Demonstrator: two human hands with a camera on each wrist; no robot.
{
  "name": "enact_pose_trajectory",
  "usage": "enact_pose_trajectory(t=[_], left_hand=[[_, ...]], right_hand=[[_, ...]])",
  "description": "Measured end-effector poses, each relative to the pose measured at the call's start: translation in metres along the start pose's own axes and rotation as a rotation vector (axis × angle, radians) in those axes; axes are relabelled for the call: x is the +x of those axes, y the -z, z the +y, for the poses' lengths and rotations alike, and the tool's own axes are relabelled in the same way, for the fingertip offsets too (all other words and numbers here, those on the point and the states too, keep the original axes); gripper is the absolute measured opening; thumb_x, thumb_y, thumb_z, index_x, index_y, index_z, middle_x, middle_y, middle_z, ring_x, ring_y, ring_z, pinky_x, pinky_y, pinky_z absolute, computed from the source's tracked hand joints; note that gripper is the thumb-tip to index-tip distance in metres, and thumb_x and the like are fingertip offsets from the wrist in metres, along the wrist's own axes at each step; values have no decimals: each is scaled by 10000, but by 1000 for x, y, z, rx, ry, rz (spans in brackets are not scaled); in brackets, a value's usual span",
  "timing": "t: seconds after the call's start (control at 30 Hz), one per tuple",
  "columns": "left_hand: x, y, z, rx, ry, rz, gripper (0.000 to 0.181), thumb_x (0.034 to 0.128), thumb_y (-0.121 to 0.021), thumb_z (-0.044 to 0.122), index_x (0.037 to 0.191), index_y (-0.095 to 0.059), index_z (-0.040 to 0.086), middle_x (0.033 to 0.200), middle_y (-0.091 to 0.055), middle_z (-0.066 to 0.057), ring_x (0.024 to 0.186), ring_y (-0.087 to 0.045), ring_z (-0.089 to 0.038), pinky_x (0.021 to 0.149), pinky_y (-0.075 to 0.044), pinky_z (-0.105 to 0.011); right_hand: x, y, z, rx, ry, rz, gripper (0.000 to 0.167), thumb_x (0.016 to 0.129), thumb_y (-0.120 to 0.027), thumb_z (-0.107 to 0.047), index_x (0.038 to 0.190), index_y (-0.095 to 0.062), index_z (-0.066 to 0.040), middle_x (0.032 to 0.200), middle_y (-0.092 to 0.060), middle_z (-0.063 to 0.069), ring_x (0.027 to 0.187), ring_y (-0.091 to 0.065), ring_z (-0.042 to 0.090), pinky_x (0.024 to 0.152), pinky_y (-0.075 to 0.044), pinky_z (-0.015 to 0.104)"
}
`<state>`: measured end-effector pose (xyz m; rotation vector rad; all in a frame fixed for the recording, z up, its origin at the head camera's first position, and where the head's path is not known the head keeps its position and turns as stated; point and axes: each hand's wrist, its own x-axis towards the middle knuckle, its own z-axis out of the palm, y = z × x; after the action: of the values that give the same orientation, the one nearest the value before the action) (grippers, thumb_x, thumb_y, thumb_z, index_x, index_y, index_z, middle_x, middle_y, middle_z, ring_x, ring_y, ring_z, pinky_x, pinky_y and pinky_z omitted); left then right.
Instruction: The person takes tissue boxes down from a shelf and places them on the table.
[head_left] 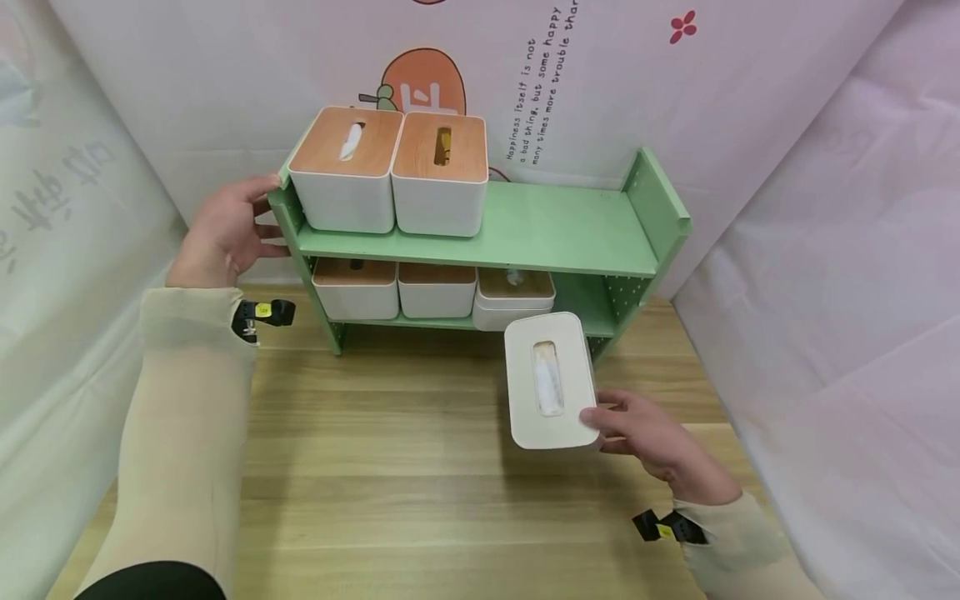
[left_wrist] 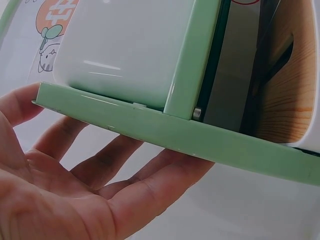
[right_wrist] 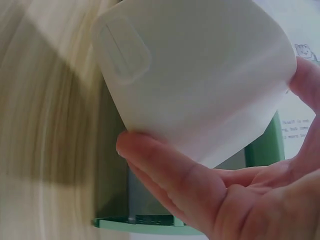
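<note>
My right hand (head_left: 648, 437) grips a white tissue box (head_left: 525, 367), thumb over its pale lid and fingers along its side. The box is in front of the shelf's right part, its slot showing something white. In the right wrist view, fingers (right_wrist: 170, 175) press the box's smooth white wall (right_wrist: 210, 75). My left hand (head_left: 228, 225) touches the left end panel of a green two-tier shelf (head_left: 562, 225). Its fingers lie fairly straight along the panel's outer face in the left wrist view, one digit at the panel's corner.
Two wood-lidded boxes, a left one (head_left: 341, 200) and a right one (head_left: 438, 204), occupy the upper tier's left. Below stand three more, the rightmost box (head_left: 513, 304) beside a gap. Wooden flooring (head_left: 390, 467) lies in front; printed white sheeting (head_left: 600, 92) hangs behind.
</note>
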<state>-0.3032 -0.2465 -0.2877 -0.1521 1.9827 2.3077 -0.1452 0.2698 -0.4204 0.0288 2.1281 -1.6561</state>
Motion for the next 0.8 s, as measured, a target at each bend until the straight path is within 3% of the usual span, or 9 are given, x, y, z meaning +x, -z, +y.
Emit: enact_pose_trajectory(t=[0.37, 0.6, 0.8], left_hand=[[-1, -1, 1, 4, -8, 0, 375, 1005, -582, 413, 1280, -594, 159, 1336, -442, -27, 964, -589, -316, 661, -555, -404], [-1, 0, 0, -8, -8, 5, 337, 1001, -597, 396, 1245, -621, 166, 1318, -457, -29, 936, -607, -314, 651, -558, -406], [0, 0, 0, -20, -4, -5, 312, 1000, -598, 384, 1216, -610, 158, 1296, -459, -38, 898, -622, -298, 653, -557, -409]], right_hand=[[16, -19, 19, -55, -32, 66, 585, 946, -704, -227, 1324, -469, 153, 1063, -658, 179, 906, -648, 278, 771, -553, 440], [21, -40, 30, -83, -113, 77, 636, 918, -730, -266, 1346, -476, 130, 1108, -614, 165, 931, -612, 268, 797, -549, 449], [30, -54, 33, -102, -110, 44, 555, 915, -728, -286, 1279, -547, 92, 1081, -637, 143, 942, -627, 281, 816, -548, 481]])
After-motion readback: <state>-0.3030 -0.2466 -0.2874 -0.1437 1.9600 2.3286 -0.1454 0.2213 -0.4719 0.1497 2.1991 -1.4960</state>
